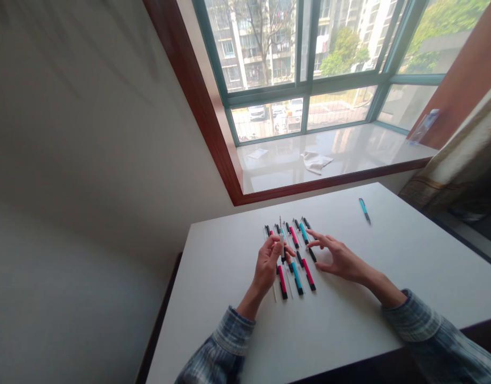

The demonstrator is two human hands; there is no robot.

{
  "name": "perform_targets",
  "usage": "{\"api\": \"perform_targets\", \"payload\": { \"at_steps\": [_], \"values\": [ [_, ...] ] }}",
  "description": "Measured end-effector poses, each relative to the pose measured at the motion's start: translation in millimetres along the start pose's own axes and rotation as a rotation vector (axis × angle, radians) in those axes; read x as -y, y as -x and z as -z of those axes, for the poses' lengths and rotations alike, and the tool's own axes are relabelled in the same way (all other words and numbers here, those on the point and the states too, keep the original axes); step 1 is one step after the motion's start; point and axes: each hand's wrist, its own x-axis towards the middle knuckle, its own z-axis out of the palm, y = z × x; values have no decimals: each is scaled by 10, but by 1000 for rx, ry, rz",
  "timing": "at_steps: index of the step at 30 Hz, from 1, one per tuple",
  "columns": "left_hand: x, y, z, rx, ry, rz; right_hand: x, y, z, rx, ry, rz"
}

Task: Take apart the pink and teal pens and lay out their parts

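Several red-and-black and teal-and-black pens point(297, 256) lie in two rows on a white table point(349, 320). My left hand point(269, 264) is closed around one pen from the rows, held upright over them. My right hand point(337, 255) hovers with fingers spread over the right end of the rows, fingertips close to a teal pen point(304, 233). Both arms wear blue plaid sleeves.
A single teal pen point(364, 209) lies apart at the far right of the table. Behind the table runs a white window sill point(349, 154) with a crumpled cloth point(315, 161) and a paper scrap point(257, 153). A curtain point(461, 160) hangs at the right.
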Motion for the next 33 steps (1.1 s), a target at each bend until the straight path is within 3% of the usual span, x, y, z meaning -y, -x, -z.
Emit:
{"api": "perform_targets", "payload": {
  "at_steps": [26, 30, 33],
  "values": [
    [-1, -3, -15, -5, -26, -1, -39, -2, 14, 14, 1, 52],
    [2, -5, -5, -10, -30, 10, -48, 0, 24, -42, -25, 68],
    [-11, -7, -15, 4, -30, 7, -5, -19, 42, -159, -71, 39]
  ]
}}
